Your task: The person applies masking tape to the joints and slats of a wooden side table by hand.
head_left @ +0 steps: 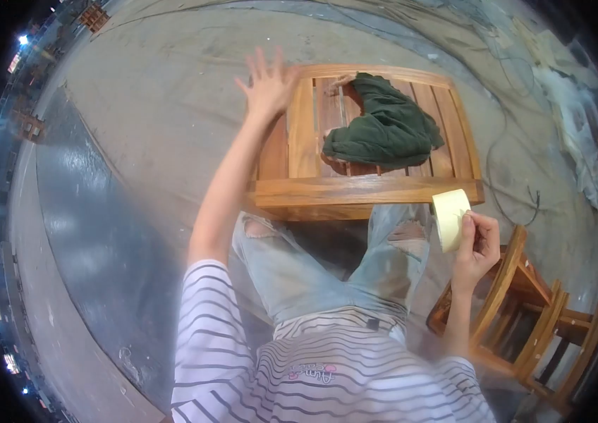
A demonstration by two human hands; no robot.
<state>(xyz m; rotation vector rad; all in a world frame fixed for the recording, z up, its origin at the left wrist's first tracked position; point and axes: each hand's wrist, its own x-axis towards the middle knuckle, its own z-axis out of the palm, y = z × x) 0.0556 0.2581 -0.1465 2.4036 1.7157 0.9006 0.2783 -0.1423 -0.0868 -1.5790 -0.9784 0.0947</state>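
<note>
My left hand (269, 81) is spread wide, fingers apart, at the far left corner of a slatted wooden table (368, 190). Nothing is in it, and its fingertips reach past the table's edge. Between the thumb and fingers of my right hand (478, 243) is a pale yellow piece (452, 220), roughly rectangular and slightly curved, like folded paper or a tape roll. It hangs just off the table's near right corner. A crumpled dark green cloth (388, 125) lies on the slats, toward the right side.
My legs in torn jeans (285, 262) are at the table's near side. Wooden chair-like frames (525, 310) stand at lower right. Clear plastic sheeting (572, 134) and a dark cable (533, 204) lie on the floor to the right. A shiny dark floor strip (112, 233) runs along the left.
</note>
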